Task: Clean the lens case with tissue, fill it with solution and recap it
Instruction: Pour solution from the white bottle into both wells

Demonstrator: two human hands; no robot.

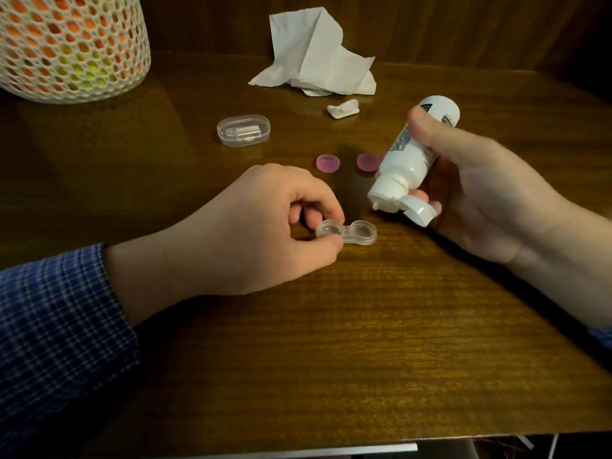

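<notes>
Seen from above, over a dark wooden table (364, 326). Near the middle, a clear two-well lens case (346, 232), lying flat on the wood with both wells uncapped and facing up. Pinched at its left well by the left hand (251, 226): grip closed on the rim between thumb and fingertips, steadying it. Right well bare and free.

Just beside and above the case, a white solution bottle (409, 157), wrapped in the grip of the right hand (480, 193), thumb pressed across the label. Tipped nozzle-down toward the case, flip cap hanging open, nozzle not yet over either well. No drop or stream visible.

Behind the case, two pink caps (328, 163) (368, 162), side by side on the table, apart from the case, the right one partly hidden by the bottle. Farther back, a crumpled white tissue (318, 54) and a small wadded scrap (343, 109), both set aside. To the left of those, a small clear oval box (243, 130), closed. In the far left corner, a white mesh basket (71, 44) with orange and yellow-green shapes inside.

Probably past the wiping step, judging by the used tissue lying well away from the hands. Filling seemingly about to begin; impossible to tell whether either well already holds liquid. Left to do, by this reading: solution into both wells, bottle closed, both pink caps screwed back on.
</notes>
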